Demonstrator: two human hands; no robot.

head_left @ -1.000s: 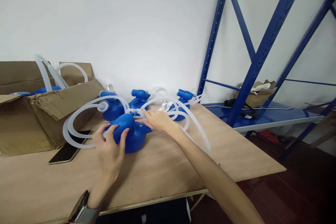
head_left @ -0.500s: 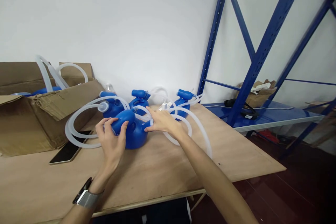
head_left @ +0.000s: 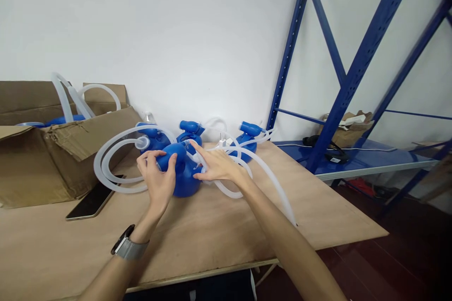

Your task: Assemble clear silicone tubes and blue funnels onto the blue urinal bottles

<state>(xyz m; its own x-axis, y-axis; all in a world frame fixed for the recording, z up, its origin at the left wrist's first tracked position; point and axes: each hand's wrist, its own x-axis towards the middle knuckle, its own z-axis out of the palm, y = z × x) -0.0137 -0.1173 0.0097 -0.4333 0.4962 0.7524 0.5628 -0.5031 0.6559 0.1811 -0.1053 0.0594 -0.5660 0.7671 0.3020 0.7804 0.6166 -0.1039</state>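
A blue plastic bottle with a hose (head_left: 187, 183), which looks like a portable urinal, stands on the wooden table in front of me. My left hand (head_left: 155, 174) is closed around its rounded blue head piece (head_left: 173, 156), thumb on the near side. From the right, my right hand (head_left: 215, 164) grips the bottle's neck, with the thumb low and the index finger stretched to the hose joint at the head piece. That hand hides most of the neck. The pale translucent hose (head_left: 100, 169) loops to the left of the bottle.
Similar blue bottles (head_left: 247, 141) with hoses stand along the wall. At the left is an open cardboard box (head_left: 31, 164) with more hoses and blue parts. A phone (head_left: 90, 202) lies in front of it. A blue metal rack (head_left: 339, 103) rises at the right beyond the table (head_left: 226, 230).
The blue head piece has turned toward me in my left hand. My right index finger has come to the hose joint. The hose loop at the left has shifted a little right.
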